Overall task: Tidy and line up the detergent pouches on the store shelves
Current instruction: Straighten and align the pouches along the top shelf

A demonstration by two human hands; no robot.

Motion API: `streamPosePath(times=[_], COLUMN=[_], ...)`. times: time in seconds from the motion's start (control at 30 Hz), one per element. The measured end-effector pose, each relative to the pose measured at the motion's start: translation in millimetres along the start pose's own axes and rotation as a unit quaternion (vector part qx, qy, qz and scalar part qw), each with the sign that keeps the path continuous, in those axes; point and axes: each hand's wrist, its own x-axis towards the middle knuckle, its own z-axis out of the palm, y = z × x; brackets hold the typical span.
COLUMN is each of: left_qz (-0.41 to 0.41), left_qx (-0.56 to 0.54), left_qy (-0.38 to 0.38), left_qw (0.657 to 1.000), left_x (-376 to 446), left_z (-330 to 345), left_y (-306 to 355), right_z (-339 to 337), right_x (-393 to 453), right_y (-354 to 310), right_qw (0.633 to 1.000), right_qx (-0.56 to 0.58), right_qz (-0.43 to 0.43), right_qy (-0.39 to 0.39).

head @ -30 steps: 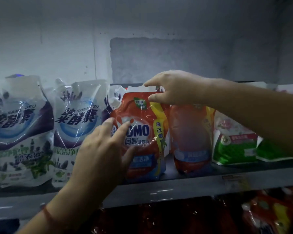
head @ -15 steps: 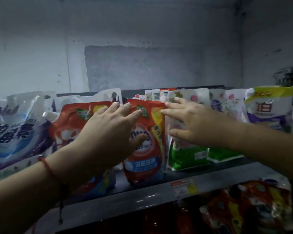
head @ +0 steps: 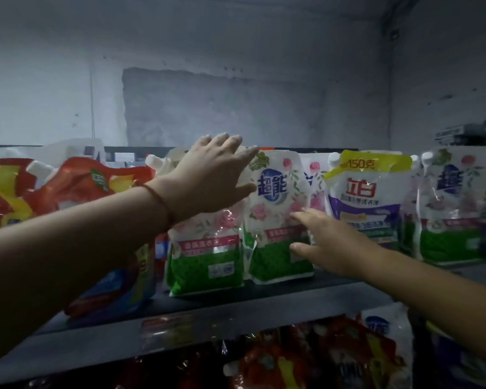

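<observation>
Two white-and-green floral detergent pouches stand side by side on the dark shelf (head: pixel 236 310). My left hand (head: pixel 208 178) lies flat with straight fingers over the top of the left floral pouch (head: pixel 205 256). My right hand (head: pixel 328 245) reaches with spread fingers to the right edge of the right floral pouch (head: pixel 275 220), fingertips touching it. Neither hand grips anything. Red-orange pouches (head: pixel 76 183) stand to the left, partly hidden by my left forearm.
A purple-and-yellow pouch (head: pixel 368 197) and another floral pouch (head: pixel 455 209) stand to the right. More white pouches stand behind the front row. Red pouches (head: pixel 320 357) fill the shelf below. A grey wall rises behind the shelf.
The view has shifted right along the shelf. Both hands left the red-orange pouches and moved to the white-and-green floral pouches, the left now on top, the right at the side.
</observation>
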Motion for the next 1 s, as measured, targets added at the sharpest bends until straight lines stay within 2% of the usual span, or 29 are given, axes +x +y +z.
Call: streamPosePath(times=[0.07, 0.2, 0.3, 0.4, 0.53, 0.6, 0.73, 0.77, 0.8, 0.9, 0.93, 1.0], left_qz=[0.000, -0.108, -0.174, -0.227, -0.247, -0.255, -0.280, -0.277, -0.266, -0.193, -0.175, -0.176], left_qx=[-0.010, -0.072, -0.188, -0.249, -0.305, -0.350, -0.456, -0.461, -0.444, -0.331, -0.311, -0.318], left_qy=[0.003, -0.038, -0.046, -0.065, -0.082, -0.083, -0.096, -0.087, -0.075, -0.067, -0.087, -0.144], left_qw=[1.000, 0.991, 0.965, 0.939, 0.916, 0.898, 0.839, 0.839, 0.852, 0.921, 0.930, 0.921], left_x=[29.4, 70.9, 82.7, 87.1, 90.2, 89.5, 86.2, 87.0, 87.4, 82.1, 76.8, 61.3], left_z=[4.2, 11.9, 20.2, 23.8, 25.5, 25.4, 26.5, 28.5, 29.5, 24.2, 20.3, 8.6], left_y=[8.2, 15.9, 16.4, 9.5, 5.6, 3.8, 3.5, 4.9, 5.9, -2.5, -10.6, -32.7], right_z=[13.3, 39.2, 54.1, 55.5, 53.4, 50.2, 41.7, 41.5, 42.1, 37.7, 33.8, 30.3], right_x=[1.4, 8.7, 22.9, 35.2, 38.4, 33.9, 19.6, 18.4, 18.1, 13.7, 9.4, -1.5], right_y=[18.0, 43.4, 55.7, 60.0, 66.5, 74.9, 90.7, 92.9, 93.9, 88.6, 83.8, 70.1], right_qw=[0.999, 0.972, 0.941, 0.917, 0.929, 0.942, 0.970, 0.975, 0.977, 0.978, 0.980, 0.989], right_qx=[0.052, 0.209, 0.297, 0.367, 0.343, 0.315, 0.227, 0.202, 0.187, 0.176, 0.162, 0.097], right_qz=[0.012, 0.103, 0.161, 0.156, 0.138, 0.113, 0.069, 0.067, 0.069, 0.091, 0.102, 0.109], right_qy=[-0.010, -0.003, 0.004, 0.010, -0.027, -0.009, 0.049, 0.063, 0.071, 0.063, 0.048, 0.012])
